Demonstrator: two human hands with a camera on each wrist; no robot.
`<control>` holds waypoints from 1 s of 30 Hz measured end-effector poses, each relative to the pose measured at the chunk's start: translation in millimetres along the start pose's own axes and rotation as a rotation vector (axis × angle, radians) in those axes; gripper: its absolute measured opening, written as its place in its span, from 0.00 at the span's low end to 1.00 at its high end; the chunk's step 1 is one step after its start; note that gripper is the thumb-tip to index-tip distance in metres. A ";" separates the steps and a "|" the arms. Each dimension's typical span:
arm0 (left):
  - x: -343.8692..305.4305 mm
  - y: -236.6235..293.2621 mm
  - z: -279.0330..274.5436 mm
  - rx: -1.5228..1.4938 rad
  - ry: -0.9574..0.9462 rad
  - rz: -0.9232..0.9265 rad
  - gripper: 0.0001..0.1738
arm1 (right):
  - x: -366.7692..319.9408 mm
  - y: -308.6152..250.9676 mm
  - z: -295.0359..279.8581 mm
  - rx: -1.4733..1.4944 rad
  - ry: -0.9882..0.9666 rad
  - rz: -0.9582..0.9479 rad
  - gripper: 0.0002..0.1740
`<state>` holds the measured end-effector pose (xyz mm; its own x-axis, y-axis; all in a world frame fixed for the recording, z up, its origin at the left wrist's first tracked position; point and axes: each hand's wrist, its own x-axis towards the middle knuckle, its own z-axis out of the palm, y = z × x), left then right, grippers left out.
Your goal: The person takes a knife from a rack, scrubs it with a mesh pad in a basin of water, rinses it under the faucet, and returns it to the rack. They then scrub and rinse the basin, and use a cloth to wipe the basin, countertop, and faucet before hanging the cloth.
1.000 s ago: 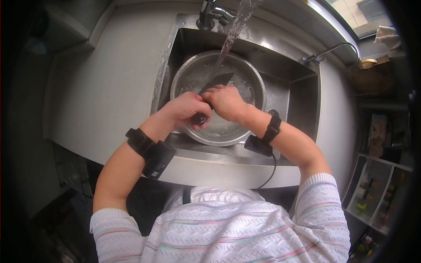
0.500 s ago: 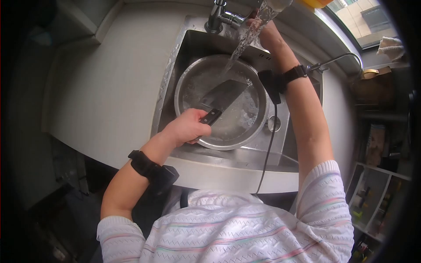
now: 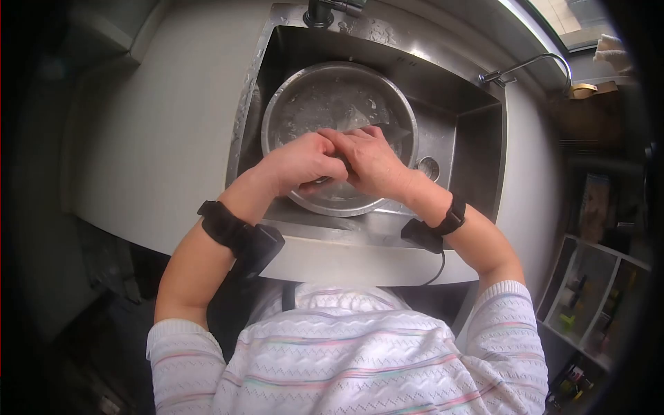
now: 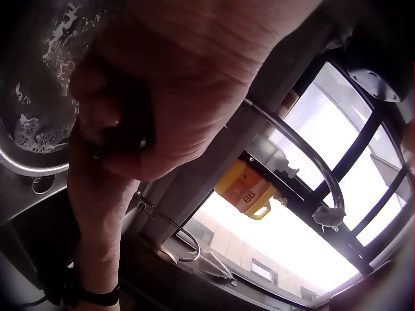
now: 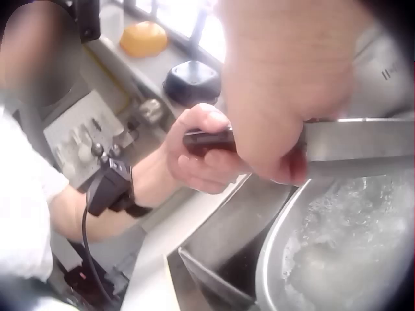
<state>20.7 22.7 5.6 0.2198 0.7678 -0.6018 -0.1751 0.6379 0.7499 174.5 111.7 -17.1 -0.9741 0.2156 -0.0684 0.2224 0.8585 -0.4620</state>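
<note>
My left hand [image 3: 301, 162] grips the black handle [image 5: 211, 139] of a kitchen knife over a round metal basin [image 3: 265, 131]. Close against it, my right hand [image 3: 380, 164] has its fingers curled round the knife where handle meets blade. The broad steel blade [image 5: 363, 144] juts out past the right hand, wet and above the water in the right wrist view. From the head, the hands hide most of the knife. Bubbly water [image 3: 311, 104] lies in the basin.
The basin stands in a steel sink [image 3: 477, 152], with a drain [image 3: 428, 167] to its right. Behind is a chrome tap [image 3: 319, 12]; a thin curved spout [image 3: 536, 72] rises at the back right. A yellow jug [image 4: 243, 188] stands by the window.
Half a second ago my right hand was up at the running tap; now it is back on the knife and no stream shows. My left hand has kept hold of the handle throughout.
</note>
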 end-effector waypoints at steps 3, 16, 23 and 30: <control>2.1 6.7 -4.2 -0.292 0.016 0.166 0.19 | 0.0 12.2 -11.8 0.114 0.038 0.025 0.28; 139.5 -104.0 -44.9 1.309 0.618 -0.084 0.18 | -36.1 1.1 -65.4 0.696 0.377 0.298 0.07; 86.2 -40.2 -19.8 0.676 0.275 0.075 0.14 | -49.8 6.5 -69.9 0.732 0.364 0.328 0.07; -9.8 28.4 32.8 -0.002 0.270 0.627 0.14 | -53.3 11.6 -56.6 0.477 0.399 0.265 0.09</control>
<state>45.0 31.4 41.8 -0.1707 0.9801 -0.1010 -0.1929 0.0673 0.9789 231.3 136.5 31.2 -0.7793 0.6241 0.0563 0.3198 0.4734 -0.8207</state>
